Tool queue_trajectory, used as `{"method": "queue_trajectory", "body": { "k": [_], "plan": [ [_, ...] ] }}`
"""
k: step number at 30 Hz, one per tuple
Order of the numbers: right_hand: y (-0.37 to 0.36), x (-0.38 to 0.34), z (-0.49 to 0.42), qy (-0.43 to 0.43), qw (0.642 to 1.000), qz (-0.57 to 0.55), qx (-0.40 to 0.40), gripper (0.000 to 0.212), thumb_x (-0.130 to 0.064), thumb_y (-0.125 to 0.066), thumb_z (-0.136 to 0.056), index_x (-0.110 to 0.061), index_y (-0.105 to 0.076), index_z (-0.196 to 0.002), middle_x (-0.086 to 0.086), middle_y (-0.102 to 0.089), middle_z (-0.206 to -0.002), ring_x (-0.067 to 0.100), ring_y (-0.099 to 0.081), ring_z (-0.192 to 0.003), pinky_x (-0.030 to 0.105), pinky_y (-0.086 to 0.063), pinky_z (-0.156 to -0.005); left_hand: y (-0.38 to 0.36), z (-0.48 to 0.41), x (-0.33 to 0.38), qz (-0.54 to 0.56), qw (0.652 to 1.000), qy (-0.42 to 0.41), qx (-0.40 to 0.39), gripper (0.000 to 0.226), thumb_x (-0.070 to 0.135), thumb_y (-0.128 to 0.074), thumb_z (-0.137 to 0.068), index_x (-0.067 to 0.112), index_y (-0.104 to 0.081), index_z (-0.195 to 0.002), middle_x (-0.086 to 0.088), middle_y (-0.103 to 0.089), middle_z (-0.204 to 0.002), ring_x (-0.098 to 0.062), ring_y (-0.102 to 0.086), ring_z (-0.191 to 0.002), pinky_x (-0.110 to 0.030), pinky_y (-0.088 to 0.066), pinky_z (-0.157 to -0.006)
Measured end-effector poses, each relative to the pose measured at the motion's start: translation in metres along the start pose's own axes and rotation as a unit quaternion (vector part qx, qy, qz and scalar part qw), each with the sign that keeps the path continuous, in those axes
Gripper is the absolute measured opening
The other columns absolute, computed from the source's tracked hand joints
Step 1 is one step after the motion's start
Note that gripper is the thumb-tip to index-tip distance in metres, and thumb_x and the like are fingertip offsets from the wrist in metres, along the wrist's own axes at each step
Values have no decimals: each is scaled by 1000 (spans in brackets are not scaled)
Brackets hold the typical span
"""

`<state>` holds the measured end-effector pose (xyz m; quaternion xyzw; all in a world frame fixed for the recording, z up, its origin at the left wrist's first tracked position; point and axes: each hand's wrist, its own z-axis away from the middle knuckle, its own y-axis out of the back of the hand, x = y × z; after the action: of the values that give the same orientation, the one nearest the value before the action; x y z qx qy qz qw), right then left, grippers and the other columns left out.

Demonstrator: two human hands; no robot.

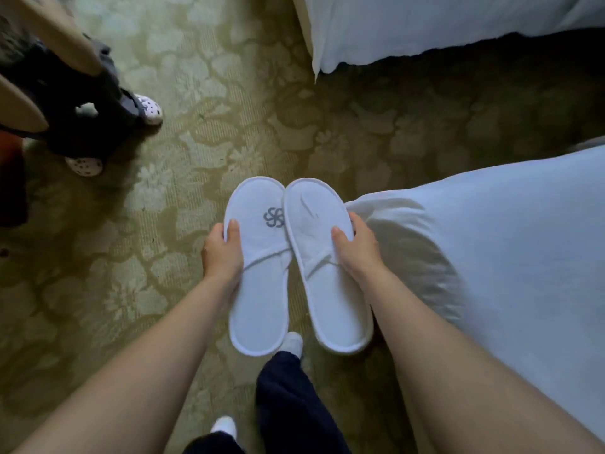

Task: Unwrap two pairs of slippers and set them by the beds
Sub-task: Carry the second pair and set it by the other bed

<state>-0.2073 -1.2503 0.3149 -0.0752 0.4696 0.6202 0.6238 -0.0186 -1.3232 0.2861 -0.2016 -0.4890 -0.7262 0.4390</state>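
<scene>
I hold a pair of white cloth slippers side by side above the carpet, toes pointing away from me. My left hand (222,253) grips the left slipper (258,290) at its outer edge; a grey emblem marks its toe. My right hand (355,249) grips the right slipper (330,290) the same way at its outer edge. Both are unwrapped, and the right one's toe slightly overlaps the left one's. A white bed (510,244) is just to the right of the slippers, and a second white bed (425,27) lies at the top right.
Patterned green-gold carpet (203,103) covers the floor, with a gap between the two beds. Another person in dark trousers and white perforated clogs (149,108) stands at the left. My own legs in dark trousers and white socks (293,342) are below the slippers.
</scene>
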Motion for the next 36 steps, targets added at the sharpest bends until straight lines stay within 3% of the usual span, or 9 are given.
{"method": "queue_trajectory", "body": {
  "k": [3,8,12,16,18,21,25,33,36],
  "plan": [
    [23,-5,-34,-10,1000,-4,12,36,-26,-45,-94,-14,-50,-127,7,-58,-127,28,-53,-116,42,-43,-99,-29,-23,29,1,1000,-13,-19,30,29,-40,-96,8,-47,-77,-3,-45,-66,-18,-40,-73,-30,-30,-64],
    [50,-13,-94,-31,999,-28,29,43,-29,-44,-95,-14,-45,-135,7,-55,-134,27,-51,-121,39,-41,-103,-80,-64,73,-21,999,-25,-26,40,30,-40,-96,17,-34,-59,2,-38,-60,-15,-33,-60,-32,-24,-53],
    [75,-21,-150,-49,997,-38,34,40,-27,-46,-94,-15,-46,-132,5,-57,-130,27,-52,-118,33,-41,-96,-121,-103,107,-26,998,-44,-44,37,29,-40,-97,13,-38,-63,2,-36,-60,-11,-30,-55,-30,-27,-52],
    [106,-28,-226,-86,995,-32,29,34,-24,-46,-91,-15,-50,-124,3,-60,-119,26,-55,-110,30,-39,-85,-175,-150,146,-30,995,-66,-66,41,24,-42,-96,17,-32,-56,3,-32,-57,-10,-27,-52,-15,-29,-42],
    [117,-32,-266,-94,995,-39,12,32,-20,-45,-91,-15,-51,-122,4,-60,-118,27,-55,-109,35,-44,-89,-199,-173,160,-36,995,-54,-73,40,26,-43,-95,17,-35,-57,3,-34,-57,-10,-29,-53,-21,-29,-48],
    [132,-33,-326,-107,990,-86,11,39,-11,-43,-90,-14,-50,-129,6,-59,-122,26,-55,-109,39,-47,-96,-237,-211,179,-37,993,-43,-102,31,26,-44,-94,9,-47,-68,0,-40,-62,-15,-36,-59,-29,-29,-51],
    [140,-18,-391,-129,986,-95,39,43,-9,-41,-93,-17,-45,-135,-4,-51,-109,16,-48,-96,30,-43,-85,-288,-253,185,-55,990,-30,-127,23,24,-43,-94,6,-53,-83,-10,-50,-78,-20,-45,-74,-31,-35,-64],
    [120,60,-474,-185,976,-88,67,49,-6,-39,-96,-28,-41,-140,1,-52,-137,22,-49,-122,39,-45,-99,-380,-300,132,-49,983,66,-162,26,27,-41,-96,11,-54,-111,-6,-57,-100,-18,-53,-84,-26,-43,-64],
    [104,95,-501,-188,977,-82,59,50,-8,-38,-96,-29,-40,-141,0,-50,-139,23,-47,-126,45,-42,-106,-406,-318,99,-53,975,91,-193,32,26,-40,-97,11,-52,-123,-8,-60,-110,-23,-58,-95,-35,-50,-79]
  ]
}}
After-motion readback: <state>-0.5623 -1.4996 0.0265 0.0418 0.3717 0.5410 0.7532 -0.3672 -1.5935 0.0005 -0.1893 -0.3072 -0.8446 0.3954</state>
